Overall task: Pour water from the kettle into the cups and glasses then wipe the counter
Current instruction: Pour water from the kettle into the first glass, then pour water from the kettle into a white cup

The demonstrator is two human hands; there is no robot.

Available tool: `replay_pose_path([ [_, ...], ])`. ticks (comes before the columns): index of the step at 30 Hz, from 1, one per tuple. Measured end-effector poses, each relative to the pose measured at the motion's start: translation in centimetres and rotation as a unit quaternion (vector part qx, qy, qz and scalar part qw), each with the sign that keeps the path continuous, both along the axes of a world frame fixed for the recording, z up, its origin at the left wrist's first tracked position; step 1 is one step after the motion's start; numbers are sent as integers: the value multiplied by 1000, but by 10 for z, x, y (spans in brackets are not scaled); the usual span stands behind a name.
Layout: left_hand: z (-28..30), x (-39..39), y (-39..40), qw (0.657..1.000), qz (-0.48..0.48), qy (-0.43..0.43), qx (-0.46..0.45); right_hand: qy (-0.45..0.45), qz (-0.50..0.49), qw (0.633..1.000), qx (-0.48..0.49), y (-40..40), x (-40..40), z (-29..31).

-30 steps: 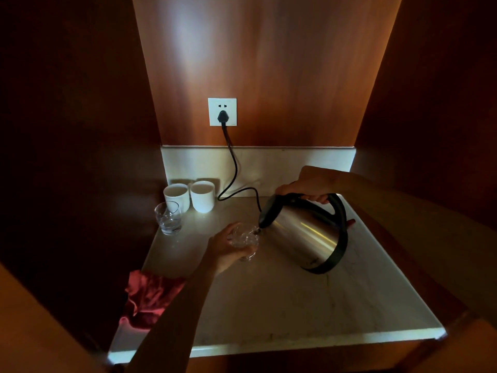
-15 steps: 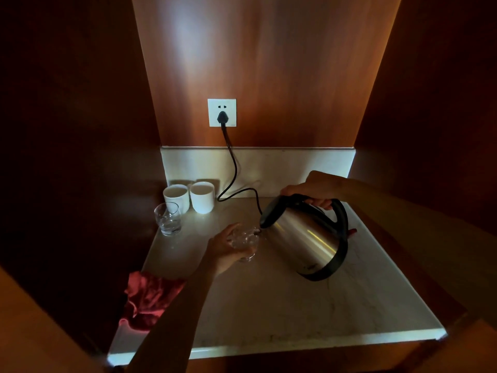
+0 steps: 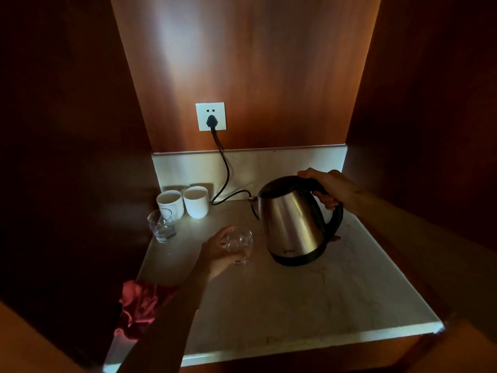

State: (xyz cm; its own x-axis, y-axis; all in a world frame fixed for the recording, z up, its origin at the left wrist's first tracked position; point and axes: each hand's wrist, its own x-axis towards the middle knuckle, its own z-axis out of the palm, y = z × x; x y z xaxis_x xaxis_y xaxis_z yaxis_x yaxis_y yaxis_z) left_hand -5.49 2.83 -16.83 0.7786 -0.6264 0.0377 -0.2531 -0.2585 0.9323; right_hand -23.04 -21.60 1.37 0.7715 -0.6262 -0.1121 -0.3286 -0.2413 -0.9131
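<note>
kettle: stainless steel kettle (image 3: 291,224) is held near upright at centre-right of the marble counter (image 3: 309,305); likely heavy with water, smooth and slippery body, possibly hot, so best taken by the black handle only.
right hand: right hand (image 3: 329,188) is closed around the top of the handle, at the kettle's far-right side; whether the base is resting on the counter cannot be told.
held glass: clear tumbler (image 3: 240,244) is fragile, light, slick when wet; best gripped round the side wall, low.
left hand: left hand (image 3: 219,250) is wrapped partway round the tumbler's left side, just left of the kettle, spout no longer over it.
other vessels: second glass (image 3: 162,226) and two white cups (image 3: 183,201) are grouped at far left, well apart from both hands.
cloth: red cloth (image 3: 139,305), soft, is lying at the near-left counter edge, beside the left forearm, untouched.
cord: power cord (image 3: 224,170) is plugged into the wall socket (image 3: 210,116), trailing behind the kettle.
</note>
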Motion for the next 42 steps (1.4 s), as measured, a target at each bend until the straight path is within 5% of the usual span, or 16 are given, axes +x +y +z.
replay_pose_path([
  [7,19,4,-11,998,52,-26,-10,-100,-109,988,36,-11,2,-6],
  [16,34,43,-47,997,79,19,-14,-124,-235,962,58,-46,11,-31],
  [33,27,79,-96,980,161,-85,82,-126,-271,953,45,-101,25,-73],
  [42,33,76,-91,985,121,-86,92,-107,-265,958,39,-106,40,-82],
])
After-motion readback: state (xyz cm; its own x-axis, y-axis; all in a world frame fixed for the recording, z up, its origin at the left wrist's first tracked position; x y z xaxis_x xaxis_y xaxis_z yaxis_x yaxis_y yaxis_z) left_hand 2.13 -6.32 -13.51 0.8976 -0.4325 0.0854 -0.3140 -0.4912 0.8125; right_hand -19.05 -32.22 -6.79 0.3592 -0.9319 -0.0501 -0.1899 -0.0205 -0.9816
